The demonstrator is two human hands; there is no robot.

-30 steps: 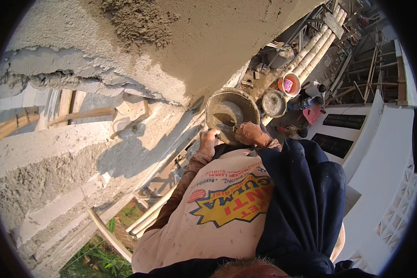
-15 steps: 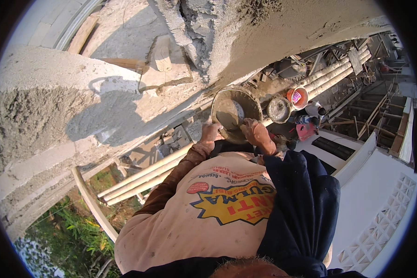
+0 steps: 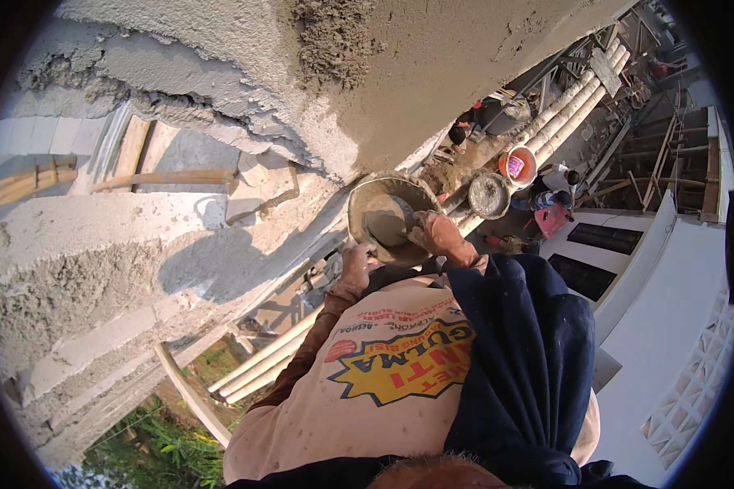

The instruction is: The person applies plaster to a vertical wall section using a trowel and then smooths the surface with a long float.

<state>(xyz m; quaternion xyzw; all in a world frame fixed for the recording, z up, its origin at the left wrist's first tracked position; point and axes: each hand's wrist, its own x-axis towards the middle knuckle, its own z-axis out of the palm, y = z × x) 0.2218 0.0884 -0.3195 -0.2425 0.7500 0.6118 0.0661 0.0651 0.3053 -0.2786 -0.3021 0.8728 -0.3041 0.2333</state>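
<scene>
A mortar-smeared bucket [image 3: 359,200] is held in front of my body, below the plastered wall. My left hand [image 3: 356,262] is closed on its near-left rim. My right hand [image 3: 439,238] reaches over the right side, fingers closed on what looks like a trowel, whose blade [image 3: 387,226] lies in the grey mix. Just right of the bucket, a round container of grey material [image 3: 489,196] and an orange bucket [image 3: 528,167] with a pink item inside stand near long poles.
Plastered wall [image 3: 432,73] with a rough mortar patch fills the top; a broken ledge [image 3: 98,228] runs left. Bamboo poles [image 3: 579,102] run along the scaffold, more [image 3: 261,367] below. Co-workers [image 3: 556,183] are down at right, another [image 3: 461,134] behind the buckets. A white building [image 3: 652,301] stands right.
My view has swung and returned. The bucket and both hands sit slightly left and lower in view, still gripping. A person now shows behind the buckets.
</scene>
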